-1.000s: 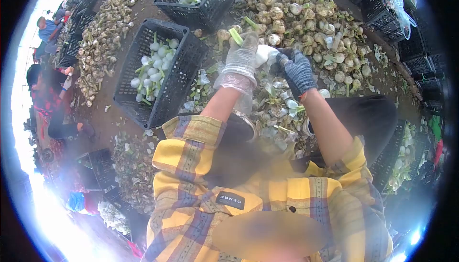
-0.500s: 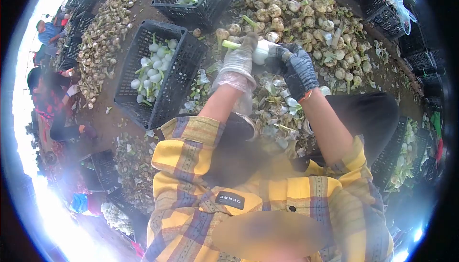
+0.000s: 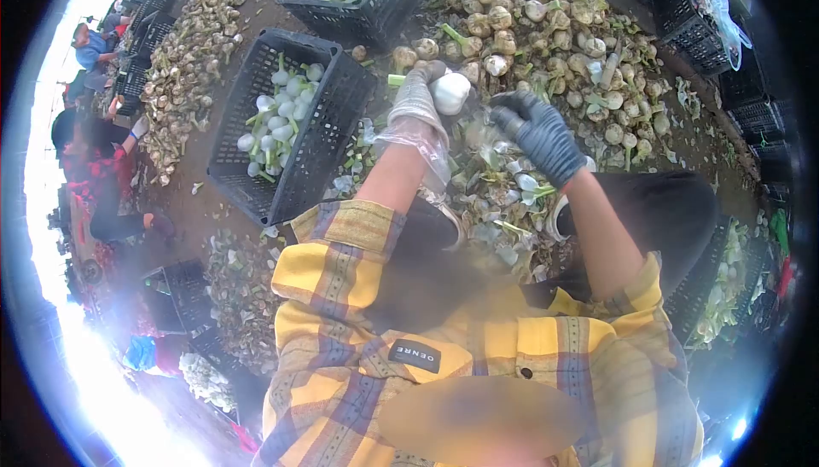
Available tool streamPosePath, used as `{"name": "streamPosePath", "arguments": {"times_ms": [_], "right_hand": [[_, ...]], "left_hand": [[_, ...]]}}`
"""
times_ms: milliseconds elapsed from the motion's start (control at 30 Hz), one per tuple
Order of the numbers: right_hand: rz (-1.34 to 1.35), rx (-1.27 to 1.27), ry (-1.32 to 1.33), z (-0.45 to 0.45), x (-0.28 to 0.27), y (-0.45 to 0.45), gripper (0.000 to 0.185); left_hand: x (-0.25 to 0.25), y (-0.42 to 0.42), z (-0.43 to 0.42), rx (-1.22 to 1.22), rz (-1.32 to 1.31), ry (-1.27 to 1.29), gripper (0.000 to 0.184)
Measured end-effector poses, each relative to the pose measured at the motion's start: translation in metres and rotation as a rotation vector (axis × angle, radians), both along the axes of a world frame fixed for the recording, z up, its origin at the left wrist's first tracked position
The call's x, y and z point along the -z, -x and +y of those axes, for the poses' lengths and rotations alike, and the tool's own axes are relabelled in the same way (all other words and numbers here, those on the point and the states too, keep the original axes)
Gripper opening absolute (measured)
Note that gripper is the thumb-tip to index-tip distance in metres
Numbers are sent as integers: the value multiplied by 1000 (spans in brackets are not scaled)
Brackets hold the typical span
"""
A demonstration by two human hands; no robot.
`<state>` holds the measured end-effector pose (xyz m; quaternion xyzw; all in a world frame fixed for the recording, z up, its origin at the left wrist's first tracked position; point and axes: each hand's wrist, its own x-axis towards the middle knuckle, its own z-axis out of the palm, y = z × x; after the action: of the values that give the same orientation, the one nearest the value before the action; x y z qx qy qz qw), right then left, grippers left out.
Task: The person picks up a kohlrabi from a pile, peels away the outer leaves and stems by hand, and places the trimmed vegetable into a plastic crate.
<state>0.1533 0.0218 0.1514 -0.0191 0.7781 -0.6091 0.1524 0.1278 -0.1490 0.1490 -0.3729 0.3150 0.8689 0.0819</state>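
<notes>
My left hand (image 3: 417, 98), in a pale glove with a clear plastic cuff, is closed around a garlic bulb (image 3: 450, 93). The bulb is white, and its cut green stem pokes out to the left of the hand. To the right, apart from the bulb, is my right hand (image 3: 541, 136) in a grey striped glove. Its fingers are partly bent and spread, slightly blurred, with nothing visible in them. Peeled skins and leaf scraps (image 3: 503, 181) lie below both hands. Beyond them spreads a heap of unpeeled garlic (image 3: 580, 66) with brown, dirty skins.
A black crate (image 3: 334, 139) at my left holds clean white bulbs; another black crate (image 3: 388, 19) stands behind it. More crates (image 3: 695, 40) line the right side. A long garlic pile (image 3: 183, 75) lies at far left, near a co-worker in a red checked shirt (image 3: 98, 164).
My right hand has come away from the bulb, moving right and slightly down. The left hand has shifted a little left with the bulb, whose white side now shows more fully.
</notes>
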Motion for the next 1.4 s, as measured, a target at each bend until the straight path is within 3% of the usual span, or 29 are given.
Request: {"name": "streamPosePath", "arguments": {"times_ms": [33, 67, 167, 300, 367, 400, 433, 467, 533, 633, 700, 767, 833, 867, 967, 1033, 1100, 1233, 1400], "right_hand": [[201, -125, -317, -2, 1, -5, 31], [356, -88, -383, -7, -7, -9, 38], [456, -28, -241, -20, -3, -7, 27], [-120, -371, 9, -16, -14, -7, 25], [12, -286, -145, -9, 28, -6, 23], [12, -258, -178, -7, 37, -5, 24], [12, -226, -213, -5, 45, -4, 24], [-162, -204, -215, -3, 51, -4, 24], [-143, -205, -339, 7, 77, -6, 33], [-122, -245, -481, 23, 99, -15, 39], [-153, -267, -569, 30, 111, -13, 39], [-120, -203, -721, 44, 148, -6, 39], [-186, -124, -824, 47, 142, 5, 39], [-161, -131, -929, 55, 168, 14, 37], [-25, -183, -1096, 53, 164, 30, 38], [117, -355, -1206, 49, 180, 53, 34], [325, -428, -1274, 43, 210, 67, 32], [406, -505, -1335, 45, 254, 85, 34], [421, -409, -1354, 64, 268, 89, 32]], "left_hand": [[-1, 0, 3, 0, -14, 19, 14], [-1, 0, 6, 16, -51, 31, 14], [8, 0, 6, 87, -55, 78, 20], [8, 1, -5, 83, -100, 74, 21], [-6, -1, -18, 43, -179, 80, 21], [0, 4, -28, -123, -157, -148, 23], [8, 10, -45, -233, -58, -52, 22], [18, 25, -66, -483, -68, -35, 24], [5, 11, -133, -311, 409, -297, 45], [-41, 21, -123, -667, 413, 107, 72], [-40, 17, -110, -597, 355, -24, 78], [-47, 10, -72, -527, 279, -112, 63], [-33, 6, -48, -252, 304, -135, 57], [-32, 4, -35, -188, 247, -99, 51], [-49, -4, -5, -10, 147, -22, 38], [-47, -1, 1, 88, 159, -9, 32], [-44, 2, 2, 81, 95, -20, 32], [-38, 7, 1, 97, 20, -48, 34], [-42, 13, 7, 87, -58, 5, 38]]}}
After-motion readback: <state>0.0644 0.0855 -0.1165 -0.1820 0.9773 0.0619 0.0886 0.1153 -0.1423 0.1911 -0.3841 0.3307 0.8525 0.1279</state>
